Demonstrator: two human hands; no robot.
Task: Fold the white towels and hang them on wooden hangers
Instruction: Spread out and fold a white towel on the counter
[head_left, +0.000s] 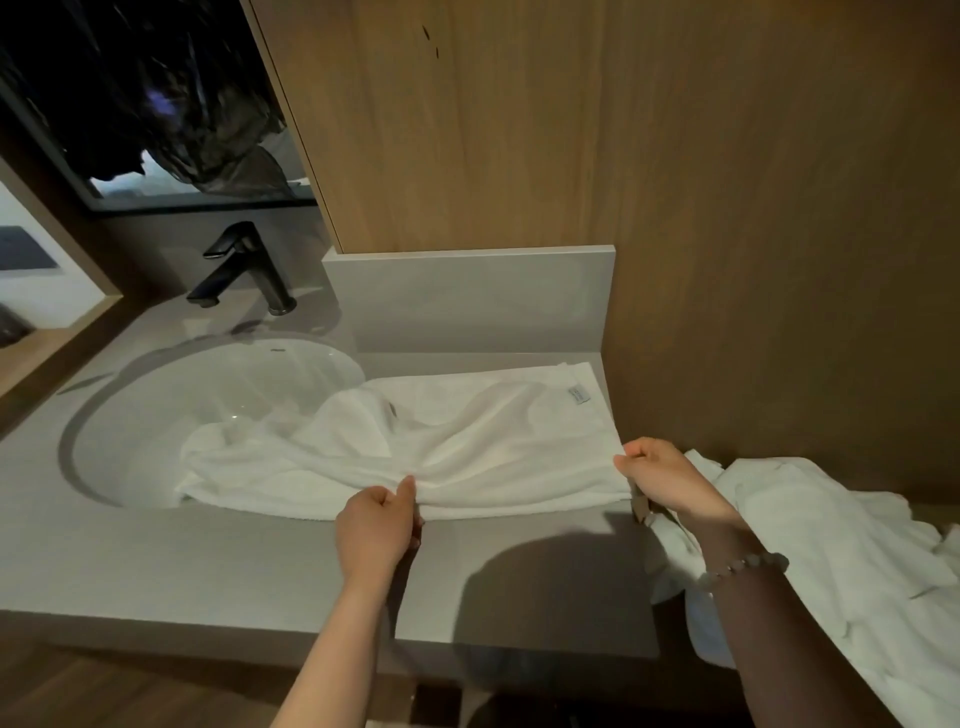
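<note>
Two hands are on one thin white towel (483, 431) right now. Your left hand (376, 525) pinches the near edge, about the middle, so that grip is closed on the cloth. Your right hand (665, 478) pinches the near right corner, and that grip is closed on the cloth too.

The towel lies on the grey stone counter (208, 561), with its right end flat by the wall. Its left end is bunched up and hangs down into the round white sink (171, 410). So I think the folding has only just begun: the towel is not flat yet and has no neat fold.

A heap of more white cloth (831, 545) waits on the right, not folded, likely more towels. I cannot see a wooden hanger for sure. A small brown bit (640, 506) peeks out under your right hand, but I cannot tell what it is. All the hanging is left to do.
</note>
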